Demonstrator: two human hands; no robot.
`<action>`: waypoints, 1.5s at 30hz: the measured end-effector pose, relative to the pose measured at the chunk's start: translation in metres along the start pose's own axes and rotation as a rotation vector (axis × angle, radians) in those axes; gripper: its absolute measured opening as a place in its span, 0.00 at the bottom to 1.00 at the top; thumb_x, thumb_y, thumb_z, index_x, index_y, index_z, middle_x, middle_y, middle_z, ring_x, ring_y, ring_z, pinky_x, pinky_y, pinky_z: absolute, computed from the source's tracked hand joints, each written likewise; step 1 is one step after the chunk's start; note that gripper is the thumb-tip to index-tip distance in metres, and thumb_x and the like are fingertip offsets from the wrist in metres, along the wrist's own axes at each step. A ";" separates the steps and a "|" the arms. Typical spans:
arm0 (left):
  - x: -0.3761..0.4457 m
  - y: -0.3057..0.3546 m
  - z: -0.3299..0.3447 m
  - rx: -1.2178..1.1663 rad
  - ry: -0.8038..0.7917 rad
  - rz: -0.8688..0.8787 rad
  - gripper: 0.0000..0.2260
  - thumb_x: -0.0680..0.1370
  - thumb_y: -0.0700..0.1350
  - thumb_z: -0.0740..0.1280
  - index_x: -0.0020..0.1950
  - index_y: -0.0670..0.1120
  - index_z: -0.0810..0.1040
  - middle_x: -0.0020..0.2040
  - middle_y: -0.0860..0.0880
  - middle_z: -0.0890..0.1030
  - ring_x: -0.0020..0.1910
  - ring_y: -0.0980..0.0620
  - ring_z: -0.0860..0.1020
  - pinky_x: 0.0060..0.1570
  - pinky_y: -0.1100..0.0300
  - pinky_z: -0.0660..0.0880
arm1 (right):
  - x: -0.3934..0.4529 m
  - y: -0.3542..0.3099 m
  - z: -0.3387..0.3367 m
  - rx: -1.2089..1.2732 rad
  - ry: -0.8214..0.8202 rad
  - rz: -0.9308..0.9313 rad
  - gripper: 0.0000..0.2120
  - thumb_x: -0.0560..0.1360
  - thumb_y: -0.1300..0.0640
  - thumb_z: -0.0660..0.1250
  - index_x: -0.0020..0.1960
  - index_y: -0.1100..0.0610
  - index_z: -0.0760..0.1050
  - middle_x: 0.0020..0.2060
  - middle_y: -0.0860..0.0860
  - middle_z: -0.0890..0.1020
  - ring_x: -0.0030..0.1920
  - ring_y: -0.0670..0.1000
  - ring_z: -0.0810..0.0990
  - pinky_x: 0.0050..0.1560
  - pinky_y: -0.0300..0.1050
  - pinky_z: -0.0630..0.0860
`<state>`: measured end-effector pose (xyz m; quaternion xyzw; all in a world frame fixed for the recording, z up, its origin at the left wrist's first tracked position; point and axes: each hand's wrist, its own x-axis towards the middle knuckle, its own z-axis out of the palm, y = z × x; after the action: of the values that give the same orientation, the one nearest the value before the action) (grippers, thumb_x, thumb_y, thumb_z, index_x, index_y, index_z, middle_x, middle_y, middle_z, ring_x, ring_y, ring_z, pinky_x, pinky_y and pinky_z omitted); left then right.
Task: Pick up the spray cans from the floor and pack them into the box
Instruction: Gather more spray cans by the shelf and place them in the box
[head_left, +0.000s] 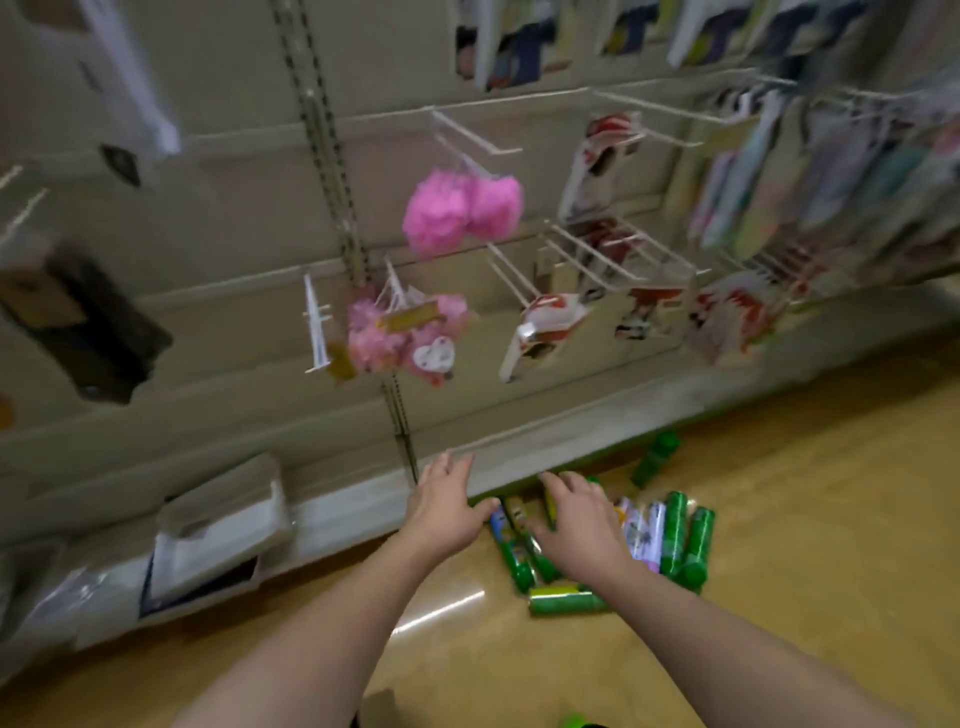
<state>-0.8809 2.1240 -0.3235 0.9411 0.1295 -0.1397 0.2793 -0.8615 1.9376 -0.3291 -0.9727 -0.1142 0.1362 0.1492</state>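
The whole view is smeared with motion blur, so labels and fine print cannot be read. Both forearms reach in from the bottom edge over a glossy yellowish floor (779, 519). The left hand (447, 506) is released, fingers spread and fairly straight, holding nothing, in front of the pale base of the shelving unit (208, 405). The right hand (579, 517) is likewise released, fingers splayed, hovering over a heap of spray cans (670, 540); whether its fingertips touch a can cannot be told, as the hand hides the cans under it.

The cans are slim cylinders lying on their sides on the floor, close against the foot of the shelving. Most are shiny green; two or three in the middle have pale lilac and white printed bodies. One green can (566, 598) lies crosswise at the near end of the heap, and another green can (655, 457) lies apart, further right along the shelf base. A bit of green at the bottom edge is cut off and cannot be identified. No box can be made out with certainty.

Above, thin white wire hooks (597, 254) stick out from the beige back panel. Fluffy pink mesh bath puffs (462, 208) hang from them, beside blurred red-and-white packets (545, 332).
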 end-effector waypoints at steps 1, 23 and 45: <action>0.007 0.018 0.005 0.015 -0.012 0.022 0.36 0.76 0.59 0.68 0.80 0.50 0.57 0.81 0.43 0.55 0.80 0.44 0.53 0.77 0.52 0.53 | 0.001 0.016 -0.009 0.011 0.007 0.018 0.31 0.76 0.40 0.64 0.76 0.47 0.63 0.70 0.51 0.71 0.67 0.56 0.69 0.66 0.51 0.69; 0.131 0.238 0.073 0.362 -0.251 0.493 0.35 0.77 0.58 0.68 0.80 0.51 0.58 0.80 0.44 0.57 0.78 0.45 0.56 0.76 0.53 0.56 | 0.042 0.228 -0.052 0.229 0.105 0.337 0.32 0.76 0.42 0.66 0.77 0.48 0.62 0.74 0.49 0.67 0.72 0.55 0.66 0.71 0.53 0.67; 0.347 -0.073 0.485 0.136 -0.282 -0.003 0.27 0.75 0.54 0.70 0.72 0.46 0.71 0.70 0.43 0.73 0.68 0.44 0.71 0.65 0.56 0.68 | 0.223 0.322 0.429 0.041 -0.339 0.269 0.30 0.74 0.50 0.68 0.73 0.50 0.64 0.67 0.53 0.71 0.67 0.58 0.68 0.65 0.54 0.67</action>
<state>-0.6750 1.9685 -0.8662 0.9288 0.0806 -0.2792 0.2302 -0.7223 1.8084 -0.8784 -0.9391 -0.0039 0.3188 0.1281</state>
